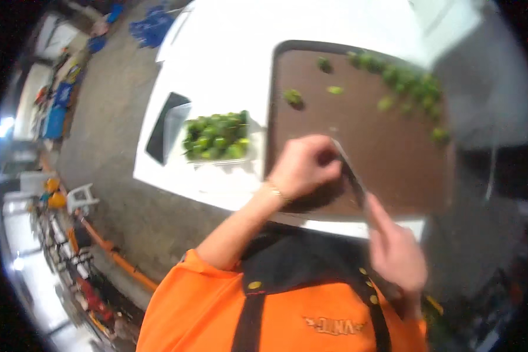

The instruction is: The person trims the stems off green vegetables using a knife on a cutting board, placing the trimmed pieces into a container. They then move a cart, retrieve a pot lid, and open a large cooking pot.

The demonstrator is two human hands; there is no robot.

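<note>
My right hand (396, 255) grips the handle end of a knife (354, 174), its narrow blade slanting up and left over a brown board with a dark rim (361, 119). Close beside the blade, my left hand (308, 163) is curled with thumb and fingers drawn together. Blur and the fingers hide whether anything sits in it. Small green fruits (407, 81), blurred, are bunched along the board's far right side. A few others lie apart, including one green fruit (294, 98) and a paler green piece (335, 89) towards the upper left.
Left of the board, a clear plastic container (220, 162) full of green fruits (215, 136) stands on a white tabletop (229, 57). A dark flat object (165, 127) lies beside it. Across the concrete floor (110, 88) are a white plastic stool (82, 198) and blue crates (57, 112).
</note>
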